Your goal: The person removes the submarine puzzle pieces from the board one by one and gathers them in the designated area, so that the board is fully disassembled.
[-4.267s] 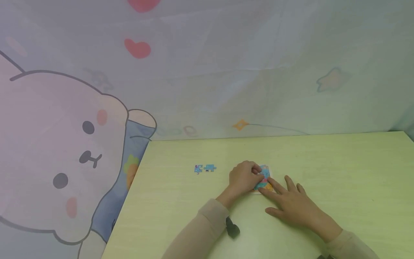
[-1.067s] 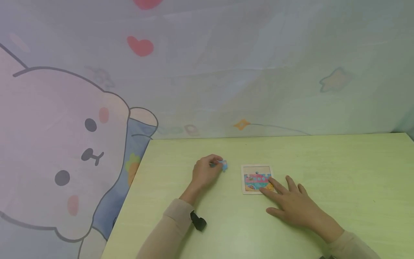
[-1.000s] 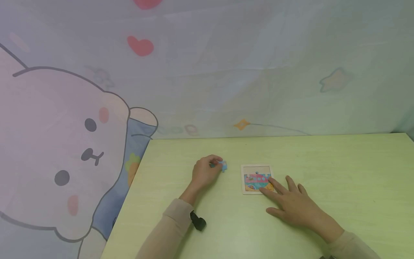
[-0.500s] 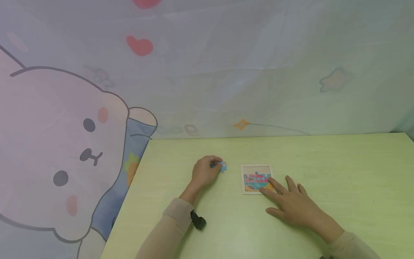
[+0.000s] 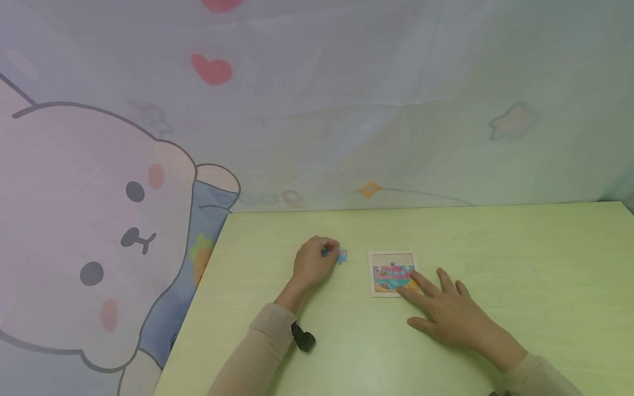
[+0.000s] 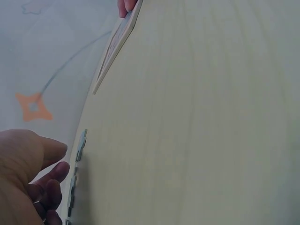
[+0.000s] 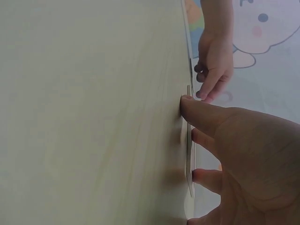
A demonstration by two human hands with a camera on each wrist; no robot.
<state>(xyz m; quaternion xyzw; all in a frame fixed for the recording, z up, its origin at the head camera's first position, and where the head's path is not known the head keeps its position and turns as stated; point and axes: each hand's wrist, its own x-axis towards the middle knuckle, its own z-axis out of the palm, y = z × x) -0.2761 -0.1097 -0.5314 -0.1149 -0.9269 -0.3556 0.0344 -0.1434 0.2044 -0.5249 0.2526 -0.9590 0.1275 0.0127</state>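
Observation:
Above the table, left of the board, my left hand [image 5: 313, 263] has its thumb and index finger bent toward each other. A light-blue jigsaw piece [image 5: 343, 256] lies at the fingertips, and more blue shows between thumb and finger. In the left wrist view this piece [image 6: 81, 144] lies flat, a small gap from the thumb, with other jigsaw pieces [image 6: 71, 192] behind it. My right hand [image 5: 448, 313] rests its spread, straight fingertips on the right side of the square puzzle board [image 5: 371, 275]. Pink, teal and yellow pieces fill its lower part; its upper strip is bare wood.
A pale yellow-green table [image 5: 520, 258] carries everything. Behind it hangs a cloth backdrop [image 5: 322, 126] with a printed bear, hearts and stars. A black wrist camera [image 5: 304, 337] hangs from the left sleeve.
My left hand has moved left from the board to the loose pieces. Within the last second the light-blue piece has turned and shifted slightly toward me. My right hand has stayed on the board.

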